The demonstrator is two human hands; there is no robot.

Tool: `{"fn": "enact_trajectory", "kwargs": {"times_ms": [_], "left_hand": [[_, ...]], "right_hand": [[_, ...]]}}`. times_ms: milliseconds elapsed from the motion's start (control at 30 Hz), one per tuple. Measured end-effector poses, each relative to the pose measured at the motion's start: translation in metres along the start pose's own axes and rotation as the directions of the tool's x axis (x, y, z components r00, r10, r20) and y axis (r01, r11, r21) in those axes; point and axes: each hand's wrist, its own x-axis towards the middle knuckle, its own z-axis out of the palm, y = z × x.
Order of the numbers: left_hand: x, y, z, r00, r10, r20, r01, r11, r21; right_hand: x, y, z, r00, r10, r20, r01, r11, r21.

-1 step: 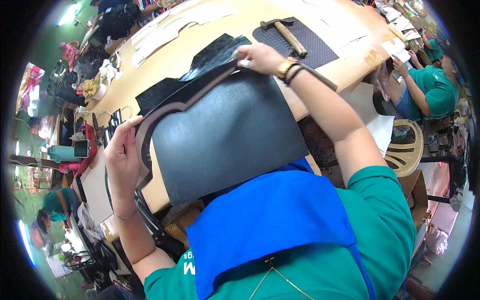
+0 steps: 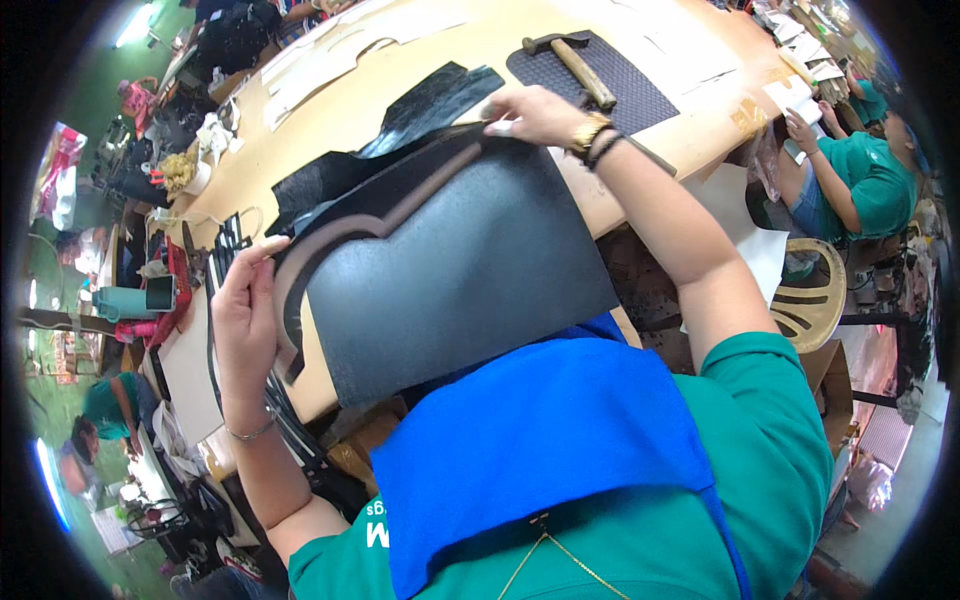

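Between my two hands stretches a dark, curved flat piece with a grey-brown band (image 2: 400, 213) along its near edge. My left hand (image 2: 245, 305) pinches its left end between thumb and fingers. At the far right end, my right hand (image 2: 535, 115) has its fingers closed on the same piece near its tip. Beneath it lies a smooth black board (image 2: 455, 280), which overhangs the table's near edge toward my blue apron. Just beyond the held piece, a glossy black sheet (image 2: 435, 105) with a jagged outline rests on the table; whether it is joined to the piece, I cannot tell.
A hammer (image 2: 583, 75) lies on a dark textured mat (image 2: 640, 98) at the far right. Pale cut sheets (image 2: 330, 65) spread across the tan table (image 2: 470, 40). Black strips (image 2: 228, 240) lie left, near a red basket (image 2: 180, 285). A co-worker in green (image 2: 850, 185) sits right.
The held piece has shifted slightly and lies a little nearer, its banded edge showing more fully. My right hand has moved slightly right. Both hands keep hold.
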Motion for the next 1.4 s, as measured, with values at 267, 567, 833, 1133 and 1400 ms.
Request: {"fn": "enact_trajectory", "kwargs": {"times_ms": [267,567,833,1133,1400], "left_hand": [[-0.037,-0.071,0.075,0.852,-0.302,0.427,0.340,0.940,-0.013],[0.000,-0.021,0.148,0.898,0.070,0.435,-0.084,0.996,0.013],[0.011,0.018,0.214,0.876,0.293,0.383,-0.258,0.956,-0.141],[0.007,0.007,0.221,0.826,0.459,0.327,-0.443,0.887,-0.126],[0.003,0.008,0.221,0.788,0.526,0.321,-0.548,0.836,-0.025]], "right_hand": [[-0.075,-0.037,-0.011,0.994,-0.051,0.101,0.039,0.992,0.116],[-0.138,-0.061,0.009,0.968,0.015,0.251,-0.029,0.998,0.053],[-0.153,-0.052,0.006,0.977,0.032,0.209,-0.063,0.988,0.142],[-0.170,-0.040,0.008,0.974,-0.208,0.094,0.208,0.978,0.006],[-0.174,-0.034,0.009,0.916,-0.384,0.119,0.401,0.896,-0.192]]}}
